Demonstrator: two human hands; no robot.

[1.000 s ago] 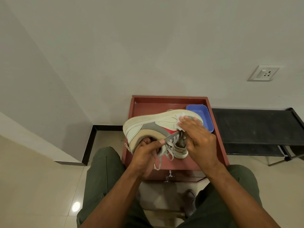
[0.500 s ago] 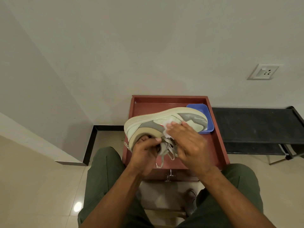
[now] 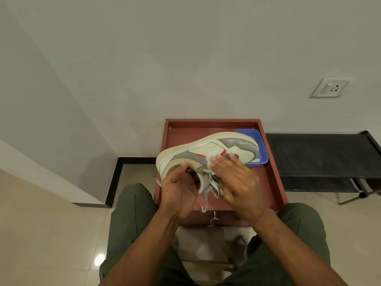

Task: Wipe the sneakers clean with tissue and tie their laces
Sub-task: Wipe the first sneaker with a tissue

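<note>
Your left hand point(image 3: 179, 190) grasps the sneaker point(image 3: 208, 153) by its collar, holding it sideways above the red desk point(image 3: 276, 182). Your right hand point(image 3: 235, 178) presses the tissue point(image 3: 210, 157) flat-fingered against its side; laces point(image 3: 208, 186) dangle loose.

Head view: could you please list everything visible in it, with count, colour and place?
sneaker: one, cream and grey with red accent, held sideways above the tray
laces: grey, hanging loose and untied
tissue: one, white, pressed on the sneaker's side
tray: one, red-brown, in front of the knees
tub: one, blue, tray's far right corner
bench: one, black, right
wall socket: one, white, right wall
left hand: grips the sneaker's collar
right hand: presses the tissue
</note>
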